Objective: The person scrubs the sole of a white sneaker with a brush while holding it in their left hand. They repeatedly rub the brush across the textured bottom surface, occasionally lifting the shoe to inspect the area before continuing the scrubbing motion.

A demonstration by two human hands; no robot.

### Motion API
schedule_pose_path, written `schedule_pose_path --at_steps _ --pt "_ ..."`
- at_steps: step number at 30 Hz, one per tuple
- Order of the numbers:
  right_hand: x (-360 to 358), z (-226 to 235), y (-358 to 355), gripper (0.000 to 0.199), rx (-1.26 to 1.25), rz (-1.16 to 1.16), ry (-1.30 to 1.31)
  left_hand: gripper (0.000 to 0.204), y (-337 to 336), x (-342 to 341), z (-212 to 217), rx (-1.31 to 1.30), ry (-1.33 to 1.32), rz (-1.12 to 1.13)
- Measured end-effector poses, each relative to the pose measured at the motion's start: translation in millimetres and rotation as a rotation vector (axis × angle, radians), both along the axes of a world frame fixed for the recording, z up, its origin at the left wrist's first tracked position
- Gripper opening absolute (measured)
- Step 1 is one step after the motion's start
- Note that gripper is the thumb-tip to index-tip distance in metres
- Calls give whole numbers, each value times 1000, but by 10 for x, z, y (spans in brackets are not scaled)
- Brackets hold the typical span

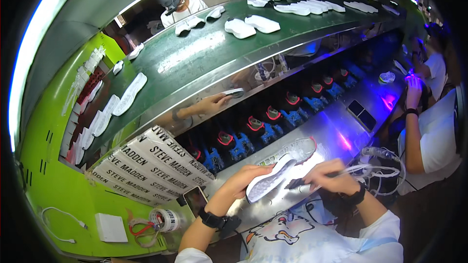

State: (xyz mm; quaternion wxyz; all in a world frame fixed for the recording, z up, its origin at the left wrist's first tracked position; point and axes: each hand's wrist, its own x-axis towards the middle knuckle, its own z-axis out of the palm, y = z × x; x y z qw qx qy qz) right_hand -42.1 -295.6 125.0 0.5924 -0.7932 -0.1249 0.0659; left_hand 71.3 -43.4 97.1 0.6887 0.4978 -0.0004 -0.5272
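My left hand grips a white shoe sole by its edge. The sole is tilted, its hollowed side in view, above the metal bench. Close to the sole's right side, my right hand has its fingers closed around a dark, brush-like tool. Its tip is hard to make out against the bright glare. Just beyond both hands lies a pale grey shoe upper with a red edge at one end.
Behind the bench runs a row of dark shoe uppers with red-rimmed openings on blue holders. A green conveyor belt carries several white soles. A printed box stands left, a phone lies right. Co-workers sit at the right and far side.
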Motion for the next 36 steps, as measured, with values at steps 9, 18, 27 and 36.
schedule_pose_path --at_steps 9,18,27,36 --pt "107 384 317 26 860 -291 -412 37 434 720 1283 -1058 48 582" --pt "129 62 415 30 1040 -566 62 55 -453 2624 2048 997 -1261 281" --pt "70 -80 79 27 1041 -624 61 37 -203 1896 2188 287 -1161 624" --pt "-61 -154 765 21 575 20 418 58 607 -679 -518 -435 10 579"
